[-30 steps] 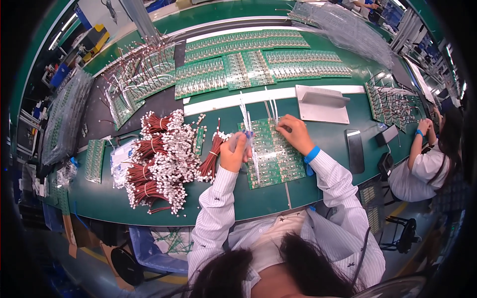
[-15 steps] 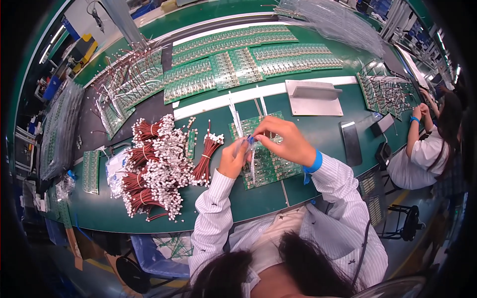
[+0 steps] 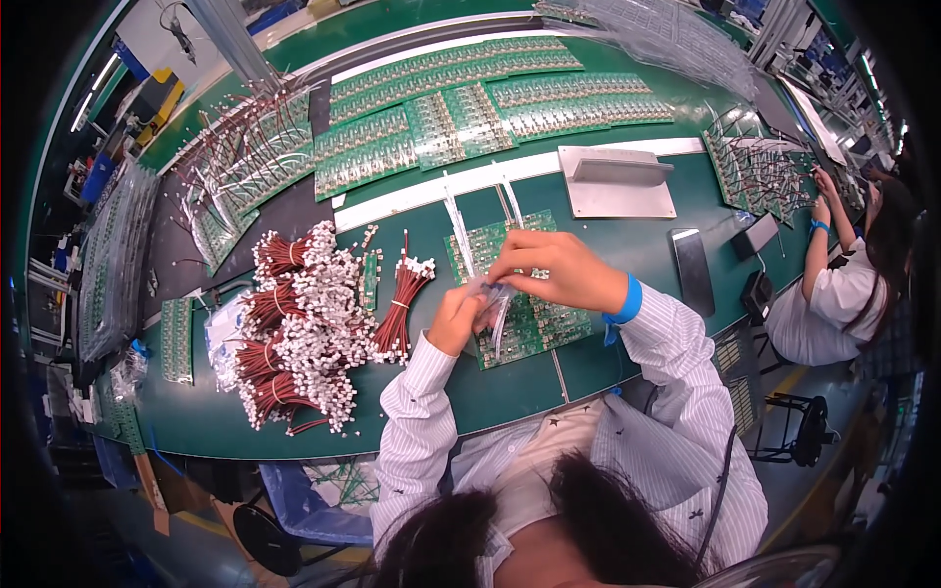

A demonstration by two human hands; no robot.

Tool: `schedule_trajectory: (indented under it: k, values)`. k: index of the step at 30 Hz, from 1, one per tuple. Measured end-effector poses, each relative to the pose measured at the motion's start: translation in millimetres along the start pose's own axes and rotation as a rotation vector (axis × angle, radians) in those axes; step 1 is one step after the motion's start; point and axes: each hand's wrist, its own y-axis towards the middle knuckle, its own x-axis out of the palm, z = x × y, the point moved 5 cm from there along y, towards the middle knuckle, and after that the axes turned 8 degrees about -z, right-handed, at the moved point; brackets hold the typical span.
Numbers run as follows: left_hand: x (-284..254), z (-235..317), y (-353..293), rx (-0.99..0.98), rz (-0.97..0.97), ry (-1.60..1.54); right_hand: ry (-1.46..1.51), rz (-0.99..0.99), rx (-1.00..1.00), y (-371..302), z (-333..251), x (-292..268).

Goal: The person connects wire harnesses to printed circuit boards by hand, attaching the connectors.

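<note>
Green worktop (image 3: 632, 250) under everything. Left hand (image 3: 457, 316) grasping clear plastic piece (image 3: 497, 298); right hand (image 3: 561, 270) bent to same piece, fingertip grip unclear. Circuit-board panel (image 3: 537, 338) beneath both hands. Wire bundle (image 3: 396, 318) left of left hand; metal bracket (image 3: 618, 199) beyond right hand.

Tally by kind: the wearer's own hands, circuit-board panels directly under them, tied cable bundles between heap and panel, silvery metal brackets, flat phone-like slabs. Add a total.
Left hand and right hand: 2
Circuit-board panel: 1
Cable bundle: 1
Metal bracket: 1
Phone-like slab: 1
Total: 6
</note>
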Motion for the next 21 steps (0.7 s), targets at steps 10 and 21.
schedule_trajectory:
  k: [10, 21]
  values:
    - [8.9, 0.1, -3.9, -0.070, -0.065, -0.310, 0.099, -0.008, -0.034, -1.9, 1.9, -1.8]
    - [8.2, -2.9, -3.6, -0.165, -0.056, -0.174, 0.068, -0.162, -0.044, 3.2, 6.9, 5.0]
